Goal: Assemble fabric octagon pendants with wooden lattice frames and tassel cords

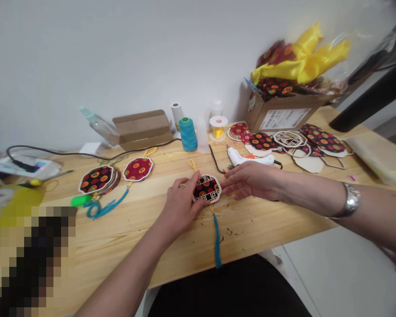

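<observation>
My left hand [182, 203] is closed on the left edge of an ornament [206, 189], a small scalloped plaque of black patterned fabric with a pale lattice frame. A yellow loop [192, 165] rises from its top, and a teal tassel [217, 240] hangs from the bottom over the table. Close to the plaque's right edge is my right hand [251, 179], its fingers stretched out and apart; whether a fingertip touches the edge I cannot tell. Behind that hand lies a white glue gun [246, 156], partly covered by it.
On the left are a stack of black fabric plaques [99, 179] and a red tasselled one [137, 169]. Teal thread [188, 135] and a yellow spool [218, 131] stand at the back. Fabric pieces and frames [290, 138] lie before a full cardboard box [284, 112]. A black cable [86, 154] crosses the table.
</observation>
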`<state>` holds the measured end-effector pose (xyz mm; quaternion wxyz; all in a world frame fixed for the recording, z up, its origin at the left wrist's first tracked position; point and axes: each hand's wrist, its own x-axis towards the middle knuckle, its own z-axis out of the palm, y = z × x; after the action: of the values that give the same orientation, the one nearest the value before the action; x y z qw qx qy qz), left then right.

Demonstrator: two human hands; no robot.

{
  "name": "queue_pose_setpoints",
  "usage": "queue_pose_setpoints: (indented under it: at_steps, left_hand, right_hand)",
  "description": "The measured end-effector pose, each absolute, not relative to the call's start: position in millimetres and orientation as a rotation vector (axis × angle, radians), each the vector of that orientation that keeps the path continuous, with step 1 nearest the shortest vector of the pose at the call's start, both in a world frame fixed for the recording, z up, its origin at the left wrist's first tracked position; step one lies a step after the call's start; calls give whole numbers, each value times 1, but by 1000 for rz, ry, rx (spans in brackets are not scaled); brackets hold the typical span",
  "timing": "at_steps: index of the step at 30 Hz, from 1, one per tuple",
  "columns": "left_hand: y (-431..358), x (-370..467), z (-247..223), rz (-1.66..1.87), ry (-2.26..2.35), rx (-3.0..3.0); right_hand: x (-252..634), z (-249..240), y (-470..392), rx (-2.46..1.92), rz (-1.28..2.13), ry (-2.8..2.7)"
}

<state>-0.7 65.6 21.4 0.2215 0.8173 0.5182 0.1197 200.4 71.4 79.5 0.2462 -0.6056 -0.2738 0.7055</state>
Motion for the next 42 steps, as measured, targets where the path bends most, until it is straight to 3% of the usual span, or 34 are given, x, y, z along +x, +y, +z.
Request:
queue_pose_setpoints:
  at_steps: [21,25,28,30,42]
  left_hand:
    - [21,-34,22,338,1487,2111]
    - [16,-37,19,361,1473,2111]
    - [15,-35,19,356,1485,2114]
    - [15,-35,20,349,1490,2116]
    - [14,-35,17,379,1506,2132]
  right_hand:
    - [186,64,46,-1523,2095,-966]
    - [185,50,44,-1575,1607,-1697]
    - [180,40,41,-1309,1066,-2198]
    - [176,37,40,-1177,889,-2355]
    - [167,32,47,-1064,731,-2540]
